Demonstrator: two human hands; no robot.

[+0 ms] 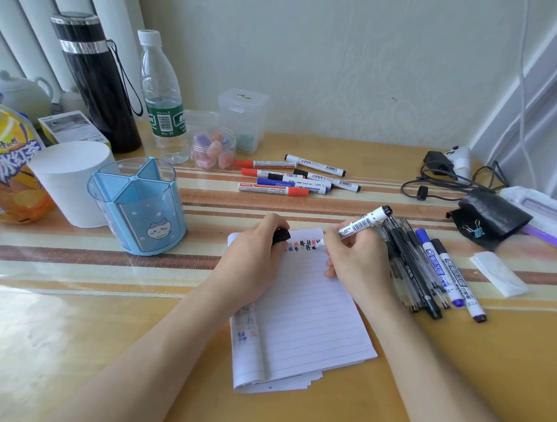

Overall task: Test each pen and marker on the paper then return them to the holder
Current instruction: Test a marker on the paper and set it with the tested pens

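Paper (308,306) lay on the table (78,314) right in front of me, both hands at its far end. My left hand (253,254) was on the left edge, holding a cap (281,235). My right hand (354,257) was on the right edge, gripping a marker (362,223) with its tip at the top line. Pen pile (427,266) lay just right of the paper, beside my right hand. Loose markers (291,176) lay behind the paper. Holder (138,206) stood left of the paper, a cylinder (71,181) just behind-left of it. Flask (95,78), water bottle (162,96) and jar (213,148) stood along the back left. Cable (445,182) and pouch (488,218) sat far right.
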